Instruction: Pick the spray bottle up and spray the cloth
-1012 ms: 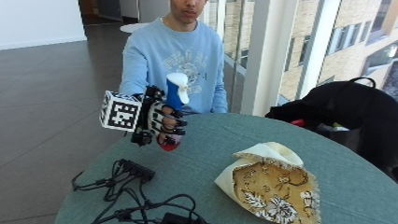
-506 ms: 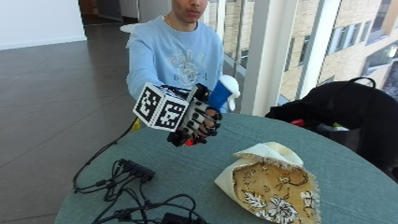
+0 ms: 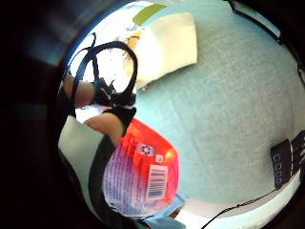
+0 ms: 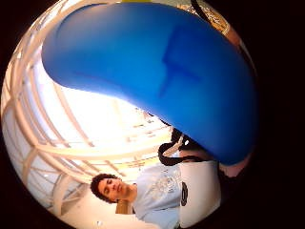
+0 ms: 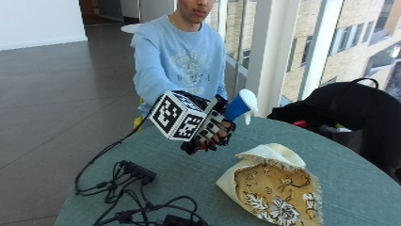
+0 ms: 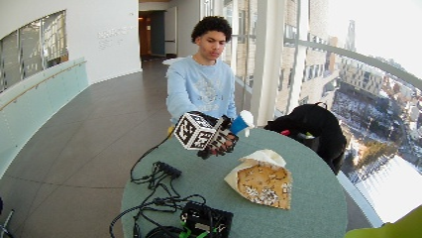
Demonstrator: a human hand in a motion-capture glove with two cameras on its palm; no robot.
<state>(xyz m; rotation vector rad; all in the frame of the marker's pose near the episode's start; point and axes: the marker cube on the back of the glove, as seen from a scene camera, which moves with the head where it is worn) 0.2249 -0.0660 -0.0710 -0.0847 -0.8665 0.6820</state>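
Your gloved right hand (image 5: 206, 134) has its fingers curled round the spray bottle (image 5: 240, 106), lifted above the table (image 5: 351, 179) with its nozzle toward the folded cloth (image 5: 272, 186); spraying apparently remains.

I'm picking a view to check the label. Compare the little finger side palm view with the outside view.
Only the palm view shows the bottle's red base and barcode label. Only the outside view shows its blue-and-white spray head tilted toward the cloth, the gloved hand's grip around it above the table, and the cables. Both show the bottle, cloth and green table.
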